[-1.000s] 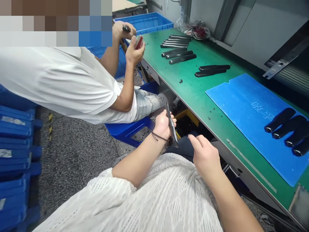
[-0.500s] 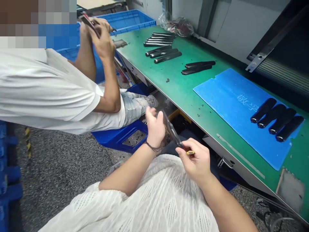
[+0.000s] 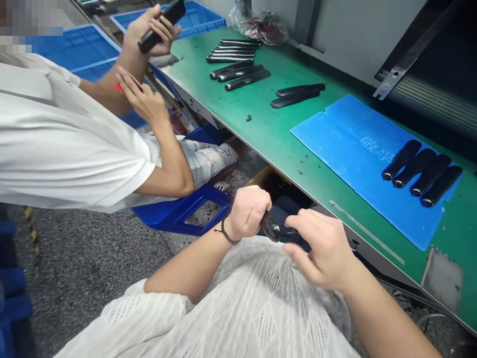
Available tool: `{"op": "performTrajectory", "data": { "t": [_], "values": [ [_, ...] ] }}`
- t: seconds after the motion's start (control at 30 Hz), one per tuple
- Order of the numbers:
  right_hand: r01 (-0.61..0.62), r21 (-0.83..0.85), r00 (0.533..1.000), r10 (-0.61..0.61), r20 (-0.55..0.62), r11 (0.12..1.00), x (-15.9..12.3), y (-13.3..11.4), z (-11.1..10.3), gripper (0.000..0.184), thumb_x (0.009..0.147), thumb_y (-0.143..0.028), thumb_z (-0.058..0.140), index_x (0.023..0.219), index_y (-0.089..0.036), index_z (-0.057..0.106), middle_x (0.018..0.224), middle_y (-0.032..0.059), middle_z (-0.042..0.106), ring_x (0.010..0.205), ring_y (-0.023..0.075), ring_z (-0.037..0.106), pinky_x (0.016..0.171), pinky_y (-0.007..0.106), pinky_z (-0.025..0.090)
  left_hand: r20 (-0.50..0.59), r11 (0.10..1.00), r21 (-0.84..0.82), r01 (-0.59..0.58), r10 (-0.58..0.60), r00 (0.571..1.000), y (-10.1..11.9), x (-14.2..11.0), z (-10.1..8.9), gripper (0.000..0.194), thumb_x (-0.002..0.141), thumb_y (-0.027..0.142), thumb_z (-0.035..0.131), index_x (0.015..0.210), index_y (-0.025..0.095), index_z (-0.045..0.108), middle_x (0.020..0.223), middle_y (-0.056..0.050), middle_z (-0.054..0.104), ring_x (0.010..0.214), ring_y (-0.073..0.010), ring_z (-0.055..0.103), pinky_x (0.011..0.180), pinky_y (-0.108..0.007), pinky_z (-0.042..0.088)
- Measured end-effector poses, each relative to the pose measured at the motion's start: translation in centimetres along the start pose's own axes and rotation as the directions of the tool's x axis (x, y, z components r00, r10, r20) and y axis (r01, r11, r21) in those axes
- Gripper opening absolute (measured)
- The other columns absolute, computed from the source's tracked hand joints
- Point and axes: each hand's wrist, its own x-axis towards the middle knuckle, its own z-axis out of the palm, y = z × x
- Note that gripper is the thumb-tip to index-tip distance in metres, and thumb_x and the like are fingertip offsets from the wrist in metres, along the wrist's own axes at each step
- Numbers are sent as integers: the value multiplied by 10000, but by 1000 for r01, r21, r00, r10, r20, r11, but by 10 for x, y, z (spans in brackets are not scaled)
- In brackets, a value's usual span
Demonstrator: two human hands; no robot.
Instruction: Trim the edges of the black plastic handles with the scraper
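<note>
- Wrapping the black piece in a closed fist, the left hand has changed its hold: half a second ago its fingers stood open behind the piece. Only one rounded, glossy end now pokes out, towards the right hand.
- The right hand has come off that end, which it was pinching. It sits just beside it, not touching, with the thumb well away from half-curled fingers. The small yellow-edged thing seen in it then is out of sight; something dark shows under the fingertips, and I cannot tell whether it is held.
- As I judge it, the piece has been regripped rather than finished with: one hand carries it above the lap, its near end bare.
- On the worktop, the four black pieces lie side by side on the blue mat as before, so nothing has been added there.
- Farther off, the co-worker's hands have moved apart: one hand grips a dark piece, the other hand is lower, beside something red.
</note>
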Motion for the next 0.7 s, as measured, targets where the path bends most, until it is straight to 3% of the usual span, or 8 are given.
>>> {"op": "performTrajectory", "data": {
  "t": [0.07, 0.13, 0.23, 0.43, 0.7],
  "values": [
    [-13, 26, 1000, 13, 12, 1000, 5, 1, 1, 580, 1013, -702, 539, 1001, -125, 602, 774, 7, 469, 705, 84, 354, 670, 253, 243, 31, 1000, -2, -19, 19, 999, 0, 1, 0, 462, 1010, 389, 310, 625, 204, 487, 583, -74, 525, 577, -188, 438, 725, -356, 344],
    [-16, -4, 1000, 16, 17, 1000, 10, 1, 3, 689, 962, -804, 529, 879, -122, 585, 745, 6, 464, 683, 79, 335, 655, 257, 222, 50, 1000, 5, -3, 3, 999, 0, 2, 1, 446, 994, 401, 340, 623, 205, 491, 582, -72, 522, 572, -188, 428, 722, -357, 340],
    [-2, -89, 1000, 4, 15, 996, 16, 2, 5, 668, 1010, -734, 511, 751, -118, 523, 704, 13, 443, 663, 88, 277, 640, 269, 165, 50, 999, 20, 24, -25, 998, 0, 3, 3, 438, 985, 409, 350, 623, 206, 490, 589, -72, 527, 572, -188, 424, 716, -355, 341],
    [58, -279, 995, -79, -61, 958, 15, 7, 5, 621, 1046, -627, 525, 708, -109, 469, 692, 36, 407, 681, 110, 226, 660, 294, 107, -30, 1000, 26, 6, -5, 1000, 1, -3, 14, 438, 1047, 321, 280, 677, 191, 476, 621, -53, 529, 599, -173, 437, 695, -336, 331],
    [10, -524, 959, -157, -236, 852, 9, 11, 16, 479, 1057, -562, 536, 843, -134, 570, 687, 48, 400, 717, 128, 243, 683, 311, 109, -87, 974, -53, 220, -224, 971, 15, -7, 31, 542, 1106, 406, 268, 650, 171, 444, 570, -19, 433, 540, -131, 394, 602, -308, 289]
  ]
}}
